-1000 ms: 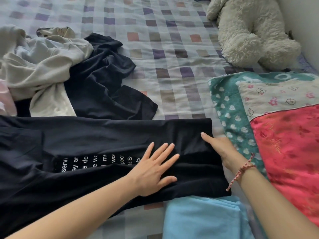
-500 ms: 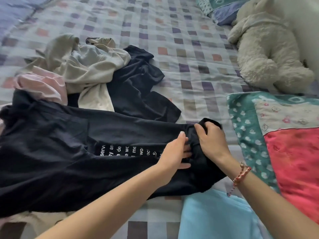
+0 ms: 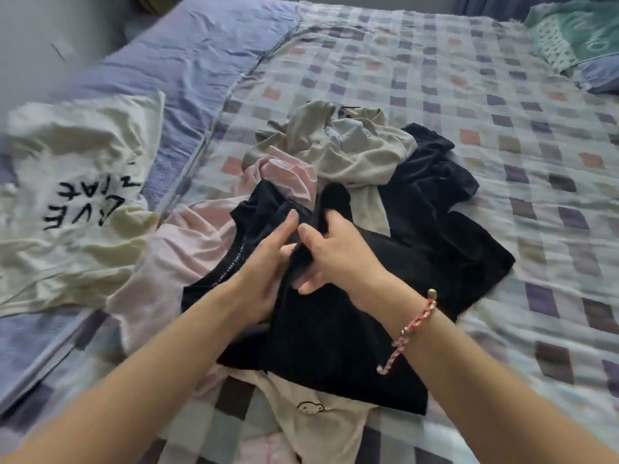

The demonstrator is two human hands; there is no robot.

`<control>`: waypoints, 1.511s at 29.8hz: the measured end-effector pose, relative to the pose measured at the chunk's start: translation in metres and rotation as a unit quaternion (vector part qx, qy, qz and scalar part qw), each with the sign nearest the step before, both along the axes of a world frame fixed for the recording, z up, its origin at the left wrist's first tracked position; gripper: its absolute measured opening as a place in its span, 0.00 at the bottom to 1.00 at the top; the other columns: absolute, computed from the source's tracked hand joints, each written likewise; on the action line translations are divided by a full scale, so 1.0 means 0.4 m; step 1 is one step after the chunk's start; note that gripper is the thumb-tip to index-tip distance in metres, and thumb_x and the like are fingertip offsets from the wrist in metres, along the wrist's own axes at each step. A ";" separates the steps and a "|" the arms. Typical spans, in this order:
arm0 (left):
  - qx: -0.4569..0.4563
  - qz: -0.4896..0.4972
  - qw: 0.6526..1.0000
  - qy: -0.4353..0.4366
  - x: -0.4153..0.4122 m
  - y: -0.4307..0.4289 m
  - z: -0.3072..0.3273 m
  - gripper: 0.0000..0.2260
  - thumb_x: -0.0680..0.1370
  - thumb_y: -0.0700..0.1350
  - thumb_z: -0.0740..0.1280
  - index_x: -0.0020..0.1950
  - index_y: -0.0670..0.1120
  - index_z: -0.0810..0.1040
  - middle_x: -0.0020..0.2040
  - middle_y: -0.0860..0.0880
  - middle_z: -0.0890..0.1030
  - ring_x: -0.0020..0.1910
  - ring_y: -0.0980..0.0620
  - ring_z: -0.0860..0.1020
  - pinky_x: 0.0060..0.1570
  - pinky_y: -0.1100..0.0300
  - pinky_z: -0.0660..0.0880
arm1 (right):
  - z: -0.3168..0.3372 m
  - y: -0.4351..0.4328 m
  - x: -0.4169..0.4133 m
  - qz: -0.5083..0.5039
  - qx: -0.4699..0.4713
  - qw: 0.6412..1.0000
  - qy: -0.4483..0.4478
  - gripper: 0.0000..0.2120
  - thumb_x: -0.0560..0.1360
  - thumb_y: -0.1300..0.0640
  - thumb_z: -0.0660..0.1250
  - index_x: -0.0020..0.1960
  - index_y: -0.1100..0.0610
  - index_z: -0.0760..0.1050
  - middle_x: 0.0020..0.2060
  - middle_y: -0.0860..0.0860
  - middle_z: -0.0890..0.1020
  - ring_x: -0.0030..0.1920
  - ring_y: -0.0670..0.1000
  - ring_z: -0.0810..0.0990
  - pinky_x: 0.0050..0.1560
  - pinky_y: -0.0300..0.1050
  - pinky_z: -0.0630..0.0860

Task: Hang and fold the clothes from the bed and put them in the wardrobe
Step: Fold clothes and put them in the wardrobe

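Black shirt (image 3: 335, 346) on bed (image 3: 502, 95), right hand (image 3: 338, 259) gripping bunched fabric, left hand (image 3: 264, 266) straight-fingered against it

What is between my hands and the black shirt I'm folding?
Nothing visible. The right hand grips a bunched fold of the black shirt, and the left hand touches it with straight fingers.

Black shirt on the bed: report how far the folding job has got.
Done: nothing shows folded or hung. In hand: the black shirt, bunched half-folded; right hand has its grip on it, left hand flat against it. To do: beige garment, pink garment, second dark garment, cream lettered shirt loose on the bed; no wardrobe visible.
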State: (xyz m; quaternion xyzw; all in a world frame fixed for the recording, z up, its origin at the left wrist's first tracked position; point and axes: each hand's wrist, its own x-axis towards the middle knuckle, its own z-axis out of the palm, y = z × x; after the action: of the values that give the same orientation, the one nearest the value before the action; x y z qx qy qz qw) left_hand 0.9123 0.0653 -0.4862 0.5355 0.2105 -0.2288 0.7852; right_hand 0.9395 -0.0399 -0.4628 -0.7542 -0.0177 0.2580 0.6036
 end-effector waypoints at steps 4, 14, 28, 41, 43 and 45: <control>0.001 0.116 0.993 0.024 -0.021 0.233 -0.110 0.28 0.79 0.62 0.51 0.41 0.46 0.84 0.34 0.46 0.81 0.31 0.49 0.80 0.31 0.61 0.77 | -0.041 0.176 -0.014 0.070 0.023 0.996 0.041 0.22 0.80 0.57 0.56 0.73 0.57 0.57 0.44 0.57 0.78 0.33 0.52 0.76 0.35 0.44 0.77; 0.412 0.096 0.906 -0.018 -0.004 0.194 -0.215 0.20 0.77 0.58 0.63 0.53 0.40 0.74 0.51 0.47 0.78 0.53 0.46 0.76 0.53 0.54 0.72 | -0.256 -0.060 -0.043 -0.229 -0.173 0.957 -0.033 0.10 0.75 0.68 0.57 0.50 0.61 0.77 0.33 0.51 0.80 0.32 0.48 0.76 0.35 0.39 0.73; 0.496 0.062 0.862 -0.086 -0.017 0.331 -0.239 0.12 0.78 0.48 0.64 0.56 0.41 0.75 0.51 0.46 0.79 0.52 0.46 0.76 0.47 0.60 0.66 | -0.311 -0.148 -0.080 -0.286 -0.314 0.905 0.031 0.28 0.77 0.51 0.63 0.72 0.62 0.59 0.70 0.61 0.62 0.70 0.60 0.61 0.69 0.49 0.58; 0.492 0.126 0.857 -0.090 -0.056 0.320 -0.258 0.12 0.78 0.47 0.65 0.56 0.40 0.76 0.53 0.45 0.80 0.51 0.48 0.76 0.49 0.60 0.68 | -0.321 -0.201 -0.201 -0.191 -0.145 0.965 0.111 0.11 0.71 0.59 0.73 0.52 0.57 0.76 0.41 0.45 0.80 0.43 0.42 0.78 0.36 0.28 0.75; 0.506 0.107 0.854 -0.058 -0.064 0.304 -0.256 0.15 0.78 0.48 0.64 0.60 0.39 0.73 0.57 0.43 0.78 0.54 0.46 0.75 0.51 0.58 0.68 | -0.317 -0.211 -0.217 -0.198 -0.122 0.966 0.109 0.11 0.71 0.62 0.72 0.52 0.57 0.75 0.43 0.46 0.81 0.43 0.42 0.78 0.33 0.27 0.74; 0.570 0.105 0.813 -0.046 -0.073 0.286 -0.237 0.21 0.78 0.49 0.65 0.65 0.38 0.67 0.62 0.39 0.74 0.58 0.41 0.73 0.55 0.52 0.68 | -0.314 -0.215 -0.216 -0.228 -0.106 0.962 0.105 0.11 0.72 0.61 0.71 0.53 0.58 0.76 0.47 0.50 0.82 0.46 0.47 0.80 0.41 0.36 0.77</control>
State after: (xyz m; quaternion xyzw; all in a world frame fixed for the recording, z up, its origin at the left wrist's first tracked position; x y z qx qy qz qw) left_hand 0.8832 0.1798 -0.5810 0.8719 0.3216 0.0410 0.3670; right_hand 0.8532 -0.1261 -0.5883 -0.7665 0.2456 0.1914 0.5617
